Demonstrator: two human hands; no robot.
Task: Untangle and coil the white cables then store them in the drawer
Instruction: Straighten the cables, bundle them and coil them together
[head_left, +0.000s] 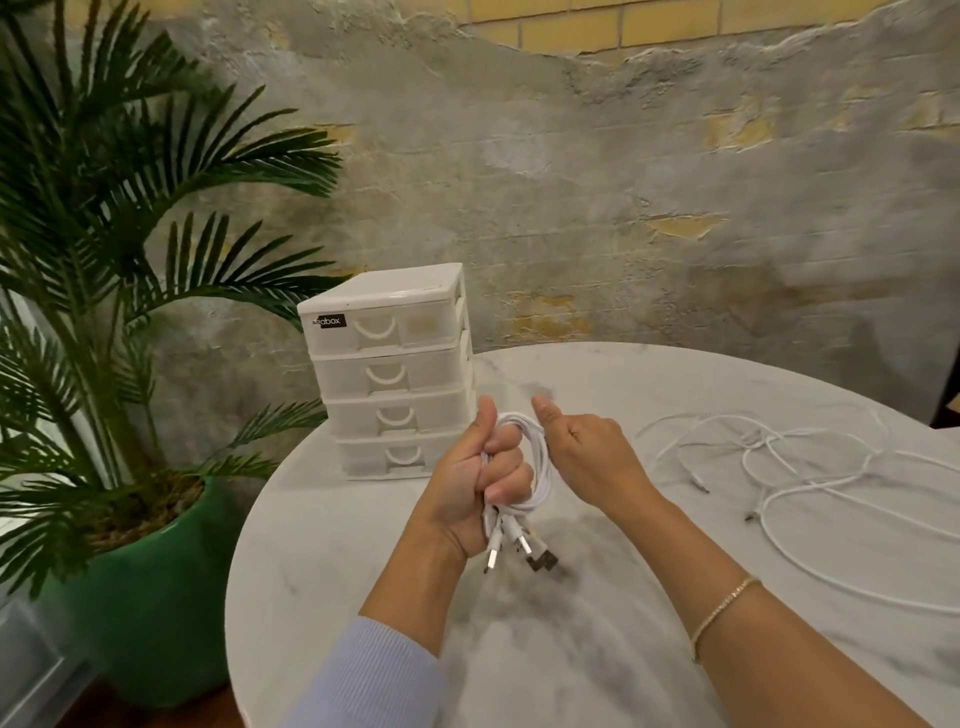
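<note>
Fingers (506, 467) of left hand (483, 483) clamp coiled cable (537, 467), securing loops; right hand (587, 447) curls beside it, grasp unclear. Tangled cables (779, 457) lie right; drawer unit (395, 374) stands far left.

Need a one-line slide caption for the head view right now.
Left hand grips a coiled white cable, right hand beside it; tangled cables remain on the table; drawer unit shut.

A round tabletop (649, 597) of pale, grey-veined marble fills the lower right. Behind it rises a weathered wall (623, 182), its grey plaster flaking to bare yellow brick (675, 21) along the top. At the left stands a palm plant (104, 208) in a glossy green pot (150, 597), just beside the tabletop's left edge. Light is soft and even.
</note>
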